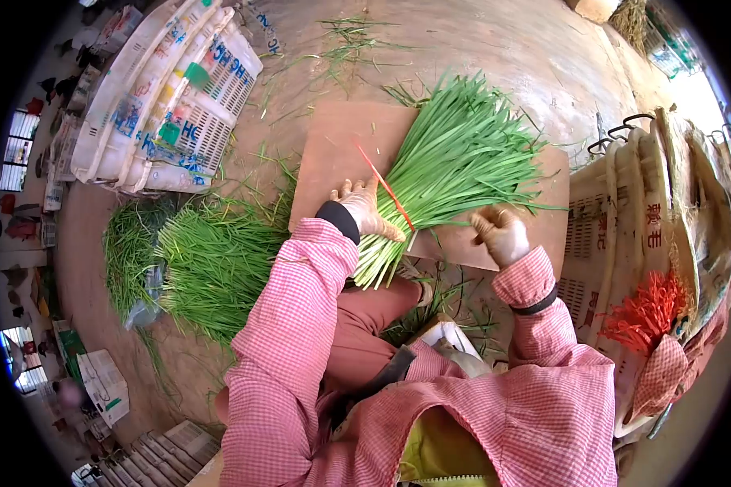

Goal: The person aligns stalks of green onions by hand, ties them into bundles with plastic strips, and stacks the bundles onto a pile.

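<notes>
A large bunch of long green leafy stalks, like garlic chives (455, 154), lies on a brown board (345, 138), pale stem ends toward me. A thin red tie (391, 194) runs across the stems, one end sticking up past their left side. Against the left side of the stems rests my left hand (361, 209), its fingers spread and its thumb over the lower stems. My right hand (501, 235) is curled closed just right of the bunch, above the board's near edge. Whether anything is pinched in it is hidden.
Loose greens (215, 268) are heaped on the floor at left, partly beside clear plastic. White crates (195, 114) stand at the upper left. At right, another crate (589, 235) has a bundle of red ties (648, 312) on it. Scattered leaves (353, 40) lie beyond the board.
</notes>
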Tool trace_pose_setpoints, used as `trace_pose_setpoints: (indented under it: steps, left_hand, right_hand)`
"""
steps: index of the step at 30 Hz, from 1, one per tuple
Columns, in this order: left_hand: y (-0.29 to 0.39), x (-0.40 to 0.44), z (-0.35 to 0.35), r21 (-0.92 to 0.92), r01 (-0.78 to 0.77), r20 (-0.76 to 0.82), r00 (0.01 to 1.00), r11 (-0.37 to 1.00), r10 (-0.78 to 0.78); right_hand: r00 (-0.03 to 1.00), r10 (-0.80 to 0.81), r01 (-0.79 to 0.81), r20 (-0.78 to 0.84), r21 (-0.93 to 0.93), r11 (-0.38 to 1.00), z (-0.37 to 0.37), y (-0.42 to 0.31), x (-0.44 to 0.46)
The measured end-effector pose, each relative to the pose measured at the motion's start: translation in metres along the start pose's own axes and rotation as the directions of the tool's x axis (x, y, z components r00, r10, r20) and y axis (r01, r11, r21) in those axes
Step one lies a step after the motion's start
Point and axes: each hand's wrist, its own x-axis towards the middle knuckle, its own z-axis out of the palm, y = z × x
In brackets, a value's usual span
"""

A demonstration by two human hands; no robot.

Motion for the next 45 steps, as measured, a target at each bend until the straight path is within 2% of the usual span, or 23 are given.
trace_pose_setpoints:
  steps: [2,5,8,9,10,11,12,13,15,16,18,20,24,26,28,30,32,34,36,40,41,43,45]
  left_hand:
    - [-0.014,0.026,0.026,-0.152,-0.092,-0.092,0.993,0.984,0.078]
    - [-0.012,0.010,0.019,-0.266,-0.119,-0.081,0.992,0.957,0.100]
    - [-0.011,0.008,0.013,-0.299,-0.105,-0.045,0.994,0.948,0.096]
    - [-0.016,0.016,0.019,-0.320,-0.139,-0.104,0.988,0.937,0.111]
    - [-0.016,0.013,0.018,-0.312,-0.139,-0.096,0.989,0.940,0.115]
    - [-0.014,0.010,0.015,-0.537,-0.133,-0.029,0.990,0.833,0.139]
    - [-0.011,0.009,0.011,-0.730,-0.106,0.025,0.983,0.675,0.181]
    - [-0.020,0.030,0.029,-0.810,-0.082,0.026,0.984,0.580,0.176]
    - [0.000,0.000,0.025,-0.953,0.093,0.166,0.956,0.288,0.241]
    - [0.006,-0.007,0.029,-0.969,0.169,0.218,0.928,0.180,0.302]
    - [0.011,-0.022,0.049,-0.993,0.089,0.112,0.928,0.081,0.355]
    - [0.023,-0.051,0.045,-0.995,-0.004,0.031,0.935,0.095,0.354]
    - [0.017,-0.028,0.056,-0.910,0.219,0.340,0.881,0.352,0.329]
    - [0.041,-0.024,0.081,-0.910,0.041,0.195,0.920,0.412,0.340]
    - [0.044,-0.008,0.108,-0.864,-0.110,0.039,0.958,0.492,0.283]
    - [0.048,-0.012,0.110,-0.447,-0.121,-0.154,0.986,0.886,0.056]
    - [0.041,-0.009,0.129,-0.810,-0.278,-0.200,0.959,0.517,0.202]
    - [0.049,-0.034,0.116,-0.985,-0.146,-0.122,0.967,0.092,0.224]
    - [0.048,-0.039,0.106,-0.991,-0.123,-0.135,0.946,-0.059,0.293]
    - [0.053,-0.054,0.062,-0.850,-0.518,-0.523,0.808,-0.097,0.270]
    - [0.050,-0.052,0.051,-0.831,-0.547,-0.552,0.791,-0.098,0.264]
    - [0.042,-0.047,0.025,-0.484,-0.847,-0.805,0.529,0.220,0.266]
    - [0.033,-0.044,0.001,-0.435,-0.859,-0.790,0.508,0.271,0.343]
  right_hand:
    - [0.945,0.263,-0.295,0.194,0.160,0.942,0.029,0.003,-0.025]
    - [0.830,0.254,-0.419,0.496,0.256,0.871,0.056,0.025,-0.004]
    - [0.975,0.157,-0.223,0.159,0.666,0.712,-0.015,0.020,0.000]
    - [0.969,0.182,-0.047,-0.168,0.598,0.800,-0.062,0.025,0.005]
    - [0.949,0.072,0.006,-0.308,0.243,0.970,-0.115,0.070,0.016]
    - [0.909,-0.035,-0.122,-0.415,-0.347,0.930,-0.115,0.068,-0.003]
    - [0.879,-0.187,-0.279,-0.439,-0.791,0.544,-0.111,0.063,-0.028]
    - [0.908,-0.075,-0.313,-0.413,-0.785,0.535,-0.085,0.057,-0.042]
    - [0.992,0.002,-0.069,-0.125,-0.534,0.843,-0.010,0.054,-0.069]
    - [0.999,0.035,-0.033,0.010,-0.144,0.989,0.030,0.075,-0.065]
    - [0.900,0.098,-0.360,0.424,0.600,0.714,0.061,0.043,-0.062]
    - [0.883,0.111,-0.459,0.456,0.791,0.405,0.073,0.060,-0.054]
    - [0.931,0.099,-0.349,0.352,0.772,0.531,0.043,0.064,-0.070]
    - [0.921,0.175,-0.385,0.348,0.742,0.549,0.042,0.086,-0.062]
    - [0.969,0.076,-0.199,0.234,0.567,0.799,0.048,0.067,-0.069]
    - [0.936,0.082,-0.285,0.342,0.601,0.746,0.050,0.060,-0.068]
    - [0.955,0.145,-0.256,0.261,0.470,0.845,0.058,0.055,-0.078]
    - [0.984,0.072,-0.157,0.165,0.598,0.786,0.072,0.056,-0.081]
    - [0.990,-0.036,-0.074,0.139,0.710,0.700,0.075,0.047,-0.078]
    - [0.965,-0.209,0.037,0.161,0.700,0.713,0.064,0.004,-0.059]
    - [0.921,-0.383,0.270,0.067,0.598,0.755,0.065,0.004,-0.043]
    - [0.916,-0.391,0.300,0.089,0.496,0.815,0.052,-0.015,-0.022]
    - [0.917,-0.387,0.323,0.095,0.391,0.862,0.045,-0.038,-0.006]
